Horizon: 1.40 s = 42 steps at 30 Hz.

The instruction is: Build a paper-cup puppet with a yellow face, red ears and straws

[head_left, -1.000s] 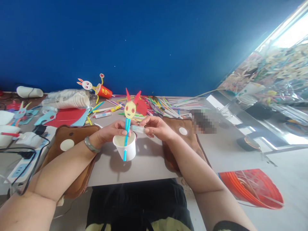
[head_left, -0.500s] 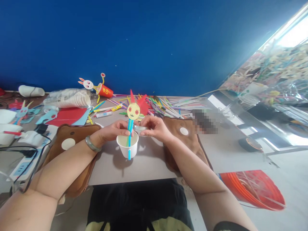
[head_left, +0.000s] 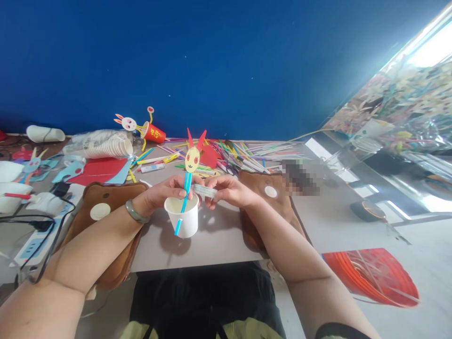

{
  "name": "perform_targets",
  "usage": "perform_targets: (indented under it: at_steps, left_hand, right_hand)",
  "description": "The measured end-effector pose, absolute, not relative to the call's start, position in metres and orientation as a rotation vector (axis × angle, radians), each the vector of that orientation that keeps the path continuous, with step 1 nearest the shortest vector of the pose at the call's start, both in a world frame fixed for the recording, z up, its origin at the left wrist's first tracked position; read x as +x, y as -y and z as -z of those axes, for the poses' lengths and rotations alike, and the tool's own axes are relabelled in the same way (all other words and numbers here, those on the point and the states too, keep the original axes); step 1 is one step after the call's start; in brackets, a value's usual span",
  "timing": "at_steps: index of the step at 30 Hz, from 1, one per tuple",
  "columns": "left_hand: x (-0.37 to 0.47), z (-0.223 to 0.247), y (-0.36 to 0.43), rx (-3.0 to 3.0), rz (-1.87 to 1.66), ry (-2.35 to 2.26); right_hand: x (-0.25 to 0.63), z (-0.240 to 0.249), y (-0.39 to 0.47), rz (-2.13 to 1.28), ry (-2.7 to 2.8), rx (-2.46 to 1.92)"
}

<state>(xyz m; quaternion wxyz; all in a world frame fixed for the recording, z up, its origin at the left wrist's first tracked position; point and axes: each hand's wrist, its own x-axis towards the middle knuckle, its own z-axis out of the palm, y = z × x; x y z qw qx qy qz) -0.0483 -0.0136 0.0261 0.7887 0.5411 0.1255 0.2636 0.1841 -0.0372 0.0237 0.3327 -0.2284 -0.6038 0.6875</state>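
Blue straw [head_left: 188, 181], more tilted now, in left hand [head_left: 166, 192]

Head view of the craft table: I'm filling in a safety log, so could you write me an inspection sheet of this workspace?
Surface: grey tabletop, with a brown padded mat under the left forearm; spills, nothing seen.
Job's things: white paper cup with blue straws and a yellow paper face; small whitish item, identity unclear.
Clutter: loose coloured straws, nested white paper cups, red paper sheet.
Grip: left hand pinches the blue straws; right hand pinches the whitish item.
Cables: black cable with plug at a white power strip, near the left forearm.
Surroundings: plain blue wall behind; orange-red bin at right.
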Motion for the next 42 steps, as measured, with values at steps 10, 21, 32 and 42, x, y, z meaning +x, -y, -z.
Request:
perform_targets:
  at_steps: [10, 21, 32, 42]
  left_hand:
    - [-0.053, -0.024, 0.006, 1.268, -0.53, -0.377]
    - [-0.052, -0.025, 0.012, 1.22, -0.543, -0.337]
    - [-0.053, -0.021, 0.006, 1.213, -0.564, -0.415]
    - [-0.052, -0.021, 0.008, 1.186, -0.528, -0.384]
  right_hand:
    - [0.185, -0.032, 0.04, -1.7, 1.694, -0.791]
    - [0.181, -0.029, 0.042, -1.761, 1.633, -0.635]
    - [0.179, -0.029, 0.041, -1.658, 1.527, -0.873]
    - [0.182, -0.029, 0.04, -1.723, 1.545, -0.804]
